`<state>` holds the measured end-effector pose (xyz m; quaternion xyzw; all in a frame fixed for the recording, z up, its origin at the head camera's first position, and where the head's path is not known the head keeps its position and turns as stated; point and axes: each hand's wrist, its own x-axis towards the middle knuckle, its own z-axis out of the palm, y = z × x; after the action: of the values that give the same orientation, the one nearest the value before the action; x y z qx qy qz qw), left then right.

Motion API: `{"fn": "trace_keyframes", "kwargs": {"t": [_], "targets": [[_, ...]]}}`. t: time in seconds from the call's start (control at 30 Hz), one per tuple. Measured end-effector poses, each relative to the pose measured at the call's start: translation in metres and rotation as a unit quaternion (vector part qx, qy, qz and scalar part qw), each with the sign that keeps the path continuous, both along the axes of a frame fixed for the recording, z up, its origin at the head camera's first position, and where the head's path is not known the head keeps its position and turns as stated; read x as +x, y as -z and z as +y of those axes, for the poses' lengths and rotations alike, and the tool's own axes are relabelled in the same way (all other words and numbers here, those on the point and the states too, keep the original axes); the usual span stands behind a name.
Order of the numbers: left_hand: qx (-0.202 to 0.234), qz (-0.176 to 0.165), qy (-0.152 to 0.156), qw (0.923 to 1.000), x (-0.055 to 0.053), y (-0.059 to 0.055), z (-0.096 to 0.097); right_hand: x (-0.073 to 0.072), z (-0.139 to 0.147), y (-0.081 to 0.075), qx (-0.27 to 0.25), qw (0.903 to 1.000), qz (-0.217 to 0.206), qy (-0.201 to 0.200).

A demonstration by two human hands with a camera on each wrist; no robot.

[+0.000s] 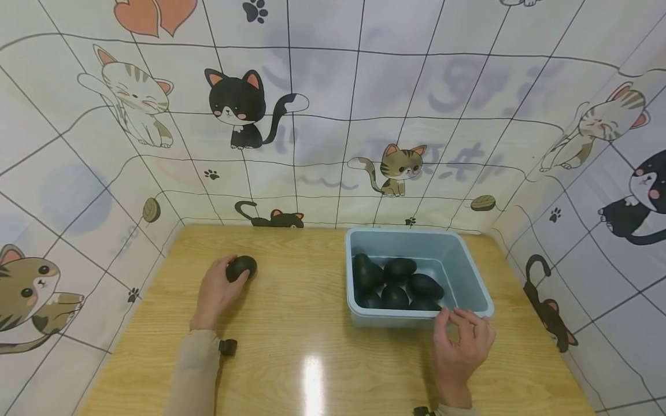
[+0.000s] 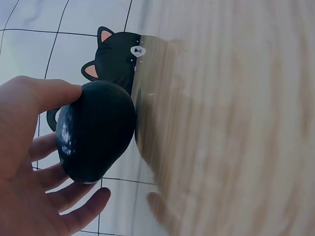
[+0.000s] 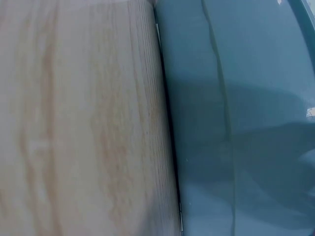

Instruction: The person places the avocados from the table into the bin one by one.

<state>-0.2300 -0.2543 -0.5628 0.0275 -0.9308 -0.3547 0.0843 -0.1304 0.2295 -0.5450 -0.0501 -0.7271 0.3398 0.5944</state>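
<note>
A dark, glossy avocado [image 1: 241, 268] is at the left part of the table. My left hand [image 1: 218, 292] holds it between thumb and fingers; in the left wrist view the thumb lies on one end of the avocado [image 2: 96, 132] and the fingers pass behind it. A light blue plastic bin [image 1: 470, 271] stands to the right, with several dark avocados [image 1: 399, 269] inside, mostly toward its left and front. At the bin's front right rim, my right hand [image 1: 463, 346] grips the edge with thumb and fingertips. The right wrist view shows mainly the bin's outer wall [image 3: 206, 123].
The wooden table [image 1: 291, 323] carries the bin near its back right. White cloth walls [image 1: 322, 138] with printed cats and grid lines enclose the table at the back and both sides. Behind the bin, the back wall stands close.
</note>
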Motion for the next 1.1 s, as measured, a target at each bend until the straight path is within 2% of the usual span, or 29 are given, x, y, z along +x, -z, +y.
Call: {"fn": "trace_keyframes", "kwargs": {"t": [0.13,0.4,0.57,0.83,1.1], "targets": [[0.001,-0.014,0.006,0.9999,-0.002,0.002,0.001,-0.003,0.006,0.008,0.002,1.0000,-0.001,-0.001],[-0.003,-0.043,0.025,0.9988,-0.003,0.002,0.008,-0.005,0.007,0.010,-0.003,1.0000,0.006,0.001],[-0.003,-0.043,0.021,0.9989,-0.002,0.002,0.011,-0.004,0.007,0.010,-0.003,1.0000,-0.004,0.000],[-0.004,-0.035,0.023,0.9991,-0.001,0.000,0.012,-0.004,0.007,0.011,-0.004,1.0000,0.003,-0.002],[-0.006,-0.034,0.020,0.9992,0.001,-0.002,0.013,-0.001,0.008,0.010,0.000,0.9999,-0.015,-0.004]]}}
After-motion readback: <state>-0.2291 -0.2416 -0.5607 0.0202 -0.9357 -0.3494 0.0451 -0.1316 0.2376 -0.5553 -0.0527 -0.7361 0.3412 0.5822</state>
